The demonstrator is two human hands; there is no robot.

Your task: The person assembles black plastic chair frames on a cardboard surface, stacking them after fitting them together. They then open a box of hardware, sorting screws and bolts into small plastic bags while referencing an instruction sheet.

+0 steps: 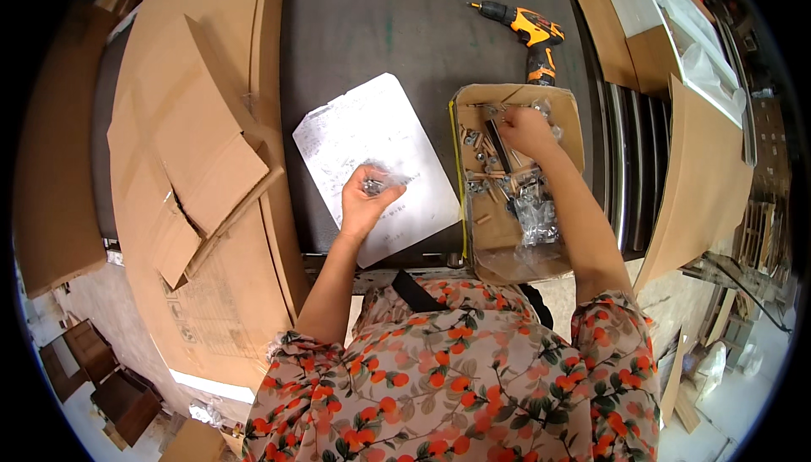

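My left hand (361, 209) is curled around a small clear plastic bag (384, 180) with shiny bits inside. It hangs over a white sheet of paper (405, 137) covered in handwriting. To the right stands a shallow open cardboard box (494, 241) of hardware, and my right hand (529, 133) reaches into its far part. The fingers there are pinched together, and what they grip is hidden. Just beside them lies a dark narrow strip (498, 146). Wooden dowels (482, 219), metal fittings (480, 157) and clear plastic bags (537, 219) are scattered in the box.
Beyond the box, a yellow and black cordless drill (532, 33) lies on the dark tabletop (380, 23). Large cardboard cartons (220, 293) with a torn flap (190, 149) line the left side. At the far right are cardboard sheets (705, 179) and a white open box (634, 6).
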